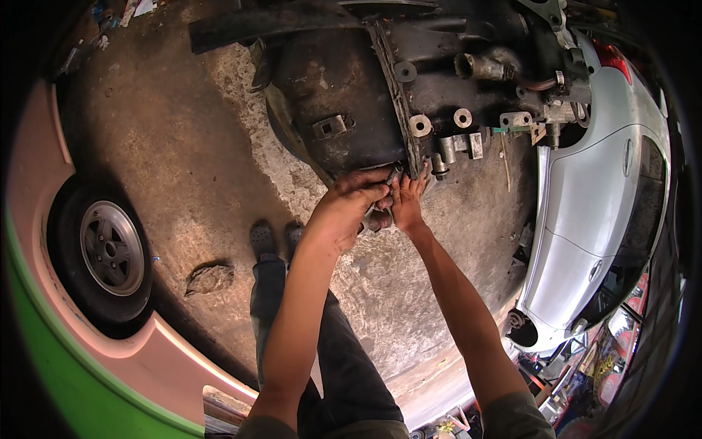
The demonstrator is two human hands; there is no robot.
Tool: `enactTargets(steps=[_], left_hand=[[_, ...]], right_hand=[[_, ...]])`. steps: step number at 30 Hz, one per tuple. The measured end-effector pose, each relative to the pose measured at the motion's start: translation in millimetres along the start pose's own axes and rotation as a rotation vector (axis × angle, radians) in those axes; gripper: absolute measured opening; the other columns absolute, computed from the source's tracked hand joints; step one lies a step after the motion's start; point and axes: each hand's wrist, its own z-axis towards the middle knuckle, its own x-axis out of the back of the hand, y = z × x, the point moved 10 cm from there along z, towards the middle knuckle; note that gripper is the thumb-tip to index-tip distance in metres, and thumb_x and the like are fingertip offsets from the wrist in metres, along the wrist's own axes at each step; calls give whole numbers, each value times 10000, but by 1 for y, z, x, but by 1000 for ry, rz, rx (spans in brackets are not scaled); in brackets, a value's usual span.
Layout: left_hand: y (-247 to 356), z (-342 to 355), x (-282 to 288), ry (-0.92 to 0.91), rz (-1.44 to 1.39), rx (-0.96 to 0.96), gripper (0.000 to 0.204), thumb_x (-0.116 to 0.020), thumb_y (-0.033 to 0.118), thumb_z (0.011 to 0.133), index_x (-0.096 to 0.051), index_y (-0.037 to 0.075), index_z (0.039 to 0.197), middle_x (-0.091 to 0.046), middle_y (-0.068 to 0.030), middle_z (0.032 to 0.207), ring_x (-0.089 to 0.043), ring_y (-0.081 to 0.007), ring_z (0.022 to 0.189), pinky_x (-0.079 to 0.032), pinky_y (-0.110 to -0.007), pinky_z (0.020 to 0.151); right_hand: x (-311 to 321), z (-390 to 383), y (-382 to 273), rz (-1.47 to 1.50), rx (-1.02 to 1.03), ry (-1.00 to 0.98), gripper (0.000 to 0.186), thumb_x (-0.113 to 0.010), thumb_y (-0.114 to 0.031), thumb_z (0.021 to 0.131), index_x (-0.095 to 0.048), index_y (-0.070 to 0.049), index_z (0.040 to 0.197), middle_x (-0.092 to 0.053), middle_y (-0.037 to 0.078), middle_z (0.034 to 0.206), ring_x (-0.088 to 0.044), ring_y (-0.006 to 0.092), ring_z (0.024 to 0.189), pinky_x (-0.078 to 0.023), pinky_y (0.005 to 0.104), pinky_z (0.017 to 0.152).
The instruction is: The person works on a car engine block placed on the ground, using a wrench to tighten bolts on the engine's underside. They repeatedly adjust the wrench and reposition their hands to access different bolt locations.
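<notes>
A large, dark, greasy engine or gearbox casing (336, 80) lies at the upper middle, with a raised flange seam (395, 80) running down it. At the seam's lower end, my left hand (355, 201) is closed around a small metal tool (377, 221), mostly hidden by the fingers, so its exact kind does not show. Right beside it, my right hand (407, 199) rests with fingers stretched out against the casing's lower edge. A bolt (439, 167) and a cylindrical metal fitting (448, 148) stick out just right of those fingertips.
A silver car (585, 212) stands on the right. At left, a pink and green vehicle body (183, 358) shows a wheel (110, 249). The stained concrete floor (439, 293) has a broken hole (210, 278). Assorted parts and clutter (585, 373) fill the lower right.
</notes>
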Motion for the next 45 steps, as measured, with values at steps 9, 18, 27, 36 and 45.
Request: enactTargets(steps=[9, 18, 27, 36, 45], left_hand=[[9, -8, -18, -53, 22, -51, 247, -546, 6, 922, -600, -62, 1153, -606, -82, 889, -562, -131, 716, -423, -290, 463], [7, -12, -20, 61, -84, 25, 183, -498, 13, 928, -585, -15, 1086, -531, -46, 813, -496, -115, 655, -377, -284, 420], [5, -11, -39, 1, -59, 25, 112, -471, 70, 946, -574, 31, 964, -497, -10, 759, -459, -86, 626, -359, -284, 426], [-18, -3, -15, 133, 427, -487, 362, -538, 62, 986, -550, -5, 1341, -608, -46, 997, -520, -69, 774, -446, -235, 632], [-38, 19, -5, 370, 306, -1067, 292, -445, -87, 943, -652, -100, 1149, -592, -160, 1138, -614, -198, 990, -482, -266, 848]], right_hand=[[-10, 0, 2, -167, 73, -20, 704, -270, -498, 1036, -24, -105, 1565, -42, 329, 1571, -94, 563, 1423, -49, 566, 1189], [-2, -2, 1, -48, 52, 13, 712, -275, -504, 1032, -30, -99, 1564, -43, 334, 1569, -92, 561, 1424, -43, 570, 1186], [-7, -4, 2, -108, 113, 12, 705, -278, -488, 1036, -25, -96, 1564, -37, 333, 1569, -89, 566, 1422, -46, 570, 1186], [-6, -4, 3, -59, 122, 9, 770, -300, -534, 1011, 0, -87, 1562, -32, 314, 1578, -59, 536, 1442, -29, 580, 1180], [-29, 0, 30, -103, 34, -70, 832, -366, -556, 973, -19, -81, 1563, -28, 298, 1582, -71, 517, 1449, -39, 606, 1168]])
